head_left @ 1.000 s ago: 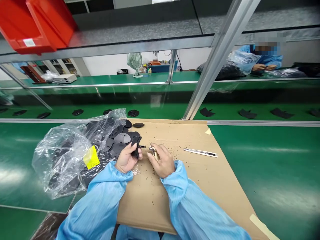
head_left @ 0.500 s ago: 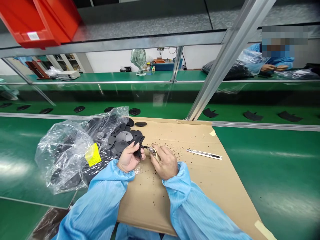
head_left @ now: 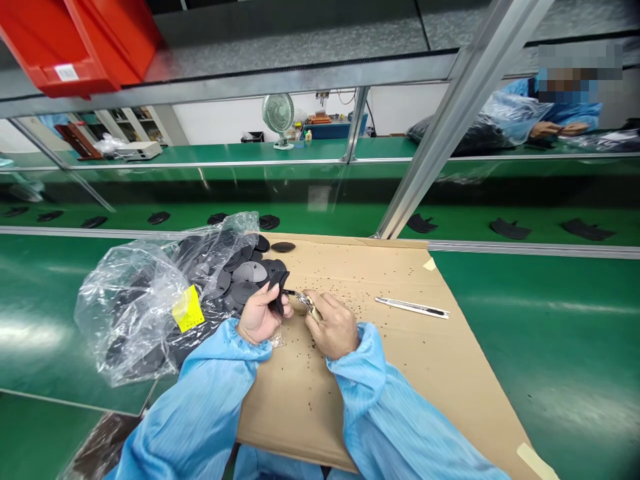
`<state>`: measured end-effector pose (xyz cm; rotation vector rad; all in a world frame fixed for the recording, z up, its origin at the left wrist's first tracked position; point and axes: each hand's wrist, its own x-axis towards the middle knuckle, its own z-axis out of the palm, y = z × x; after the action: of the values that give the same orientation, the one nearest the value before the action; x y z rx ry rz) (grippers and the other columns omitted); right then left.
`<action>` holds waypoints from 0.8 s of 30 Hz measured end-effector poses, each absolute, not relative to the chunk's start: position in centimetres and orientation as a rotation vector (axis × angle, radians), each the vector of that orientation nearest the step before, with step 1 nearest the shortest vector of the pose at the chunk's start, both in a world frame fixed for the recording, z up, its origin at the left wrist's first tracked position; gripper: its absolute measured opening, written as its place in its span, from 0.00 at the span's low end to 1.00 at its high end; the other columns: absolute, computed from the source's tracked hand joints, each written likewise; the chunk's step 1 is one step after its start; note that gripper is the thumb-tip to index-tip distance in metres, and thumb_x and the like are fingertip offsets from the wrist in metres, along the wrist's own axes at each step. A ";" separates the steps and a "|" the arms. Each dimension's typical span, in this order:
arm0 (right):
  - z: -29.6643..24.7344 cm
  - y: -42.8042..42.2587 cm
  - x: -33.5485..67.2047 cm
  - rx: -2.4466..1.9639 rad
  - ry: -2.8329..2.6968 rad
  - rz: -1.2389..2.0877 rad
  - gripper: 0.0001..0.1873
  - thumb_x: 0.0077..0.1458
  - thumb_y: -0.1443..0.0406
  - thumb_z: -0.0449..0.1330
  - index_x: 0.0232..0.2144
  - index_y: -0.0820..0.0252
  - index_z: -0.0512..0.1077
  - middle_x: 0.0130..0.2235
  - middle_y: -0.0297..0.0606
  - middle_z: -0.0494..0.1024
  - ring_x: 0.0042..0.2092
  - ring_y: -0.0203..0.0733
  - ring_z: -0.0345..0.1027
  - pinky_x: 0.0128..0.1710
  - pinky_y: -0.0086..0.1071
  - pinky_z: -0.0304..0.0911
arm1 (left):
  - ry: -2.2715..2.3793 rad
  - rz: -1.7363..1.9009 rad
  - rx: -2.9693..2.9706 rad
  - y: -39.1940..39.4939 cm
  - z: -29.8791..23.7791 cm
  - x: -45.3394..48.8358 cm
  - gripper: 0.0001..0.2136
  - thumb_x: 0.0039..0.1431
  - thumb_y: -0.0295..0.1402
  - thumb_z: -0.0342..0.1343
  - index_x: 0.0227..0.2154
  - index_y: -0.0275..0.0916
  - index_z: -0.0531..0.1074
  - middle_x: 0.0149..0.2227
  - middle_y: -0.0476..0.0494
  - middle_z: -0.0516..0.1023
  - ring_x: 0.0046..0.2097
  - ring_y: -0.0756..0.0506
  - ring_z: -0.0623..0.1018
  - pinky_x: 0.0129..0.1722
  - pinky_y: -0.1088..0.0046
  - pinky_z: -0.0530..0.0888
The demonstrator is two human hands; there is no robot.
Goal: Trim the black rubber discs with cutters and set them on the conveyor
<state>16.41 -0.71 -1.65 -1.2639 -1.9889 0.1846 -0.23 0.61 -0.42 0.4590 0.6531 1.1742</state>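
My left hand (head_left: 261, 315) is closed round a black curved plastic part (head_left: 277, 287), held on edge between thumb and fingers. In my right hand (head_left: 334, 325) is a pair of nippers (head_left: 311, 303) with cream handles. Their metal jaws point left, right by the part's edge; whether they touch it I cannot tell. Beside my left hand lies a heap of black oval plastic parts (head_left: 245, 291), partly inside a clear plastic bag (head_left: 135, 293) with a yellow label (head_left: 189, 309). Several tiny dark scraps are scattered over the cardboard sheet (head_left: 400, 373) under my hands.
A utility knife (head_left: 413, 307) lies right of my hands on the cardboard. Behind, black parts sit on a green conveyor belt (head_left: 325, 220). A slanted metal post (head_left: 435, 133) rises at the right. A red bin (head_left: 85, 53) hangs upper left. A co-worker (head_left: 565, 113) works across the line.
The view has shifted very slightly. The nippers' handles show a little more below my right fingers. Both hands keep nearly the same place and hold the same things.
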 end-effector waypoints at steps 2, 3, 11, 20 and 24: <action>-1.7 -0.7 16.3 -1.270 -1.945 0.248 0.19 0.50 0.71 0.53 0.44 0.56 0.71 0.32 0.37 0.73 0.33 0.40 0.67 0.36 0.30 0.62 | 0.669 1.172 0.484 0.6 -0.3 -0.1 0.07 0.53 0.30 0.57 0.33 0.38 0.65 0.24 0.46 0.71 0.24 0.48 0.71 0.26 0.73 0.66; -1.8 -0.7 16.3 -1.269 -1.912 0.283 0.18 0.50 0.70 0.53 0.44 0.56 0.71 0.32 0.37 0.73 0.33 0.40 0.67 0.35 0.30 0.62 | 0.674 1.179 0.499 0.6 -0.3 0.0 0.08 0.53 0.31 0.58 0.35 0.38 0.65 0.25 0.46 0.71 0.25 0.48 0.72 0.26 0.73 0.67; -1.6 -0.7 16.2 -1.234 -1.795 0.417 0.16 0.52 0.67 0.54 0.45 0.57 0.71 0.33 0.38 0.72 0.35 0.41 0.67 0.37 0.32 0.63 | 0.699 1.299 0.497 1.2 -0.7 0.0 0.13 0.49 0.32 0.63 0.38 0.39 0.67 0.29 0.49 0.70 0.25 0.54 0.70 0.24 0.79 0.66; -1.6 -1.2 15.9 -1.189 -2.027 0.445 0.19 0.52 0.66 0.54 0.48 0.58 0.69 0.35 0.39 0.73 0.37 0.41 0.67 0.39 0.32 0.64 | 0.736 1.107 0.479 1.0 0.1 -0.3 0.16 0.49 0.32 0.63 0.42 0.37 0.68 0.27 0.50 0.66 0.22 0.56 0.66 0.16 0.84 0.60; -1.7 -1.2 15.8 -1.179 -2.111 0.433 0.20 0.52 0.66 0.54 0.48 0.59 0.69 0.35 0.40 0.73 0.38 0.43 0.67 0.41 0.33 0.63 | 0.746 1.064 0.486 1.0 0.0 -0.3 0.12 0.50 0.32 0.61 0.38 0.35 0.69 0.25 0.50 0.64 0.20 0.57 0.62 0.14 0.86 0.55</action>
<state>15.84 -1.20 -1.67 -1.1792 -2.1112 0.4333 -0.34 0.99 0.04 0.4861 0.7456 1.0638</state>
